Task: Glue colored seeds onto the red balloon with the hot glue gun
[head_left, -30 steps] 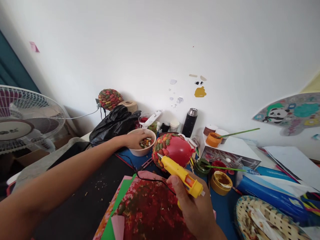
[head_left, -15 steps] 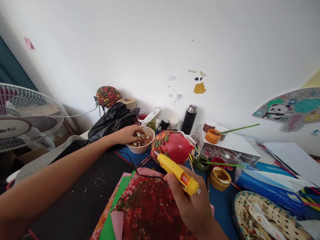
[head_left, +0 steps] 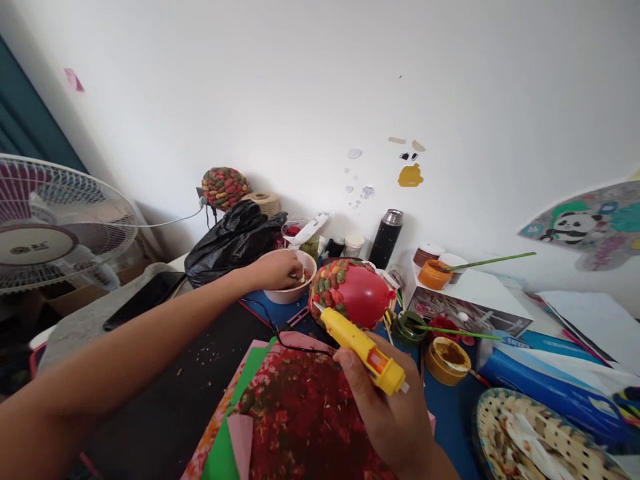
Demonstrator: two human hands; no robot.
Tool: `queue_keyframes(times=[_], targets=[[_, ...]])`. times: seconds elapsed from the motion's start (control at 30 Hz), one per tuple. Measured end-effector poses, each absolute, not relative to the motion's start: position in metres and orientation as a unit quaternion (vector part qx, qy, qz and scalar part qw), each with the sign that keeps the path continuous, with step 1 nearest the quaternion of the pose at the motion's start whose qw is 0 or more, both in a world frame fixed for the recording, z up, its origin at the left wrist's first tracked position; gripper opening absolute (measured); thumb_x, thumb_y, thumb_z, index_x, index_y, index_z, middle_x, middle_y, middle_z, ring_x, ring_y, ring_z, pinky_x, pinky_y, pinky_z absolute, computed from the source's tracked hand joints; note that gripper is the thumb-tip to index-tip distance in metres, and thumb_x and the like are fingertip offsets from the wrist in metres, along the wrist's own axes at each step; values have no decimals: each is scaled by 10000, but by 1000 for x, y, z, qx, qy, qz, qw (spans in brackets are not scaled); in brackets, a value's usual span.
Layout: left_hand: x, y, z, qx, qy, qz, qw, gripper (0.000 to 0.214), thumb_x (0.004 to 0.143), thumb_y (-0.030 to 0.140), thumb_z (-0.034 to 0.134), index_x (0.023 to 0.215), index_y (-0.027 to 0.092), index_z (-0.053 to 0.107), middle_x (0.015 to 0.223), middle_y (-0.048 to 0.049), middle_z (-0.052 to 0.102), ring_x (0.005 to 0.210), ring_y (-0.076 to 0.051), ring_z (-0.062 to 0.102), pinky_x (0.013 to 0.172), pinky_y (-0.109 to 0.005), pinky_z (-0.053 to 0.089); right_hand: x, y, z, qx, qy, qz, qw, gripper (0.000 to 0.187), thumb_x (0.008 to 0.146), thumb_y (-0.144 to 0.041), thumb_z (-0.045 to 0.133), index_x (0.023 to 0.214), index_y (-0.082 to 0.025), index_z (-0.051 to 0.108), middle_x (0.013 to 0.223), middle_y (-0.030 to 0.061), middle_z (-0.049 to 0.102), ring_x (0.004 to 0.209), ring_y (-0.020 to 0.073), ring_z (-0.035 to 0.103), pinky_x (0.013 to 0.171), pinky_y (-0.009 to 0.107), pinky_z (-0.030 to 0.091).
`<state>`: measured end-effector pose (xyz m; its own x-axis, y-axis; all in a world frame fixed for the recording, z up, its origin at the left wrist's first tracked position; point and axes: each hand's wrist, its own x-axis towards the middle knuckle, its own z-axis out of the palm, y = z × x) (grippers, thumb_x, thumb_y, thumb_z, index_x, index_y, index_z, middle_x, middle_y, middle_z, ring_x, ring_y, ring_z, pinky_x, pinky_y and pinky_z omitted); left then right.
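A yellow hot glue gun [head_left: 357,347] is gripped in my right hand [head_left: 385,407], its nozzle pointing up and left at the balloon's shell-covered side. The red balloon [head_left: 367,295] lies on the table, with painted pistachio shells [head_left: 330,287] in red, green, yellow and brown stuck over its left part. My left hand [head_left: 280,270] reaches into a pale bowl [head_left: 286,295] of shells left of the balloon. Its fingers are curled down among the shells, and their tips are hidden, so what they pinch cannot be made out.
Behind stand a black plastic bag [head_left: 233,243], a finished shell-covered ball [head_left: 225,188], twine [head_left: 263,202] and a black flask [head_left: 386,240]. Paint jars [head_left: 447,361] with green sticks, a tissue pack [head_left: 550,387] and a woven basket [head_left: 550,427] sit right. Paint-stained paper [head_left: 310,407] lies in front.
My left hand has sunk deeper over the bowl and its fingers have curled in, covering more of the shells. The right hand still holds the glue gun. The view has shifted slightly left.
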<state>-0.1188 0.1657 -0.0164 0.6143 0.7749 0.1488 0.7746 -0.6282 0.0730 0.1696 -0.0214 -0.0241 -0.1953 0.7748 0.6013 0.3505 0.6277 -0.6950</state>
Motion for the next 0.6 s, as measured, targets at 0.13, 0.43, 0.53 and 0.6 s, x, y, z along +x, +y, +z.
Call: queue_keyframes(times=[0.13, 0.43, 0.53, 0.6], targets=[[-119, 166, -18, 893, 438, 98, 42, 121, 859, 205, 705, 830, 230, 819, 933, -64, 788, 973, -255, 704, 922, -329, 523, 170, -22, -21, -375, -750, 207, 505, 353, 1143, -373, 593, 856, -221, 731, 755, 7, 714, 648, 176, 692, 627, 285, 482], [-132, 153, -13, 834, 502, 185, 136, 184, 899, 367, 665, 922, 205, 750, 928, -54, 816, 833, -233, 741, 739, -298, 530, 170, -20, -16, -376, -754, 181, 507, 376, 1136, -367, 587, 803, -233, 698, 813, 40, 783, 680, 190, 745, 601, 276, 497], [-133, 150, -14, 815, 518, 205, 159, 201, 883, 398, 673, 921, 211, 735, 884, -36, 813, 783, -229, 737, 701, -291, 519, 170, -20, -18, -377, -756, 182, 503, 364, 1137, -361, 581, 819, -234, 703, 781, 23, 761, 670, 186, 737, 614, 272, 505], [-133, 150, -15, 806, 523, 218, 171, 210, 869, 418, 688, 897, 215, 729, 862, -30, 807, 771, -227, 732, 704, -290, 520, 171, -20, -19, -377, -757, 184, 500, 368, 1136, -358, 580, 805, -236, 684, 752, 12, 733, 664, 184, 729, 607, 268, 500]])
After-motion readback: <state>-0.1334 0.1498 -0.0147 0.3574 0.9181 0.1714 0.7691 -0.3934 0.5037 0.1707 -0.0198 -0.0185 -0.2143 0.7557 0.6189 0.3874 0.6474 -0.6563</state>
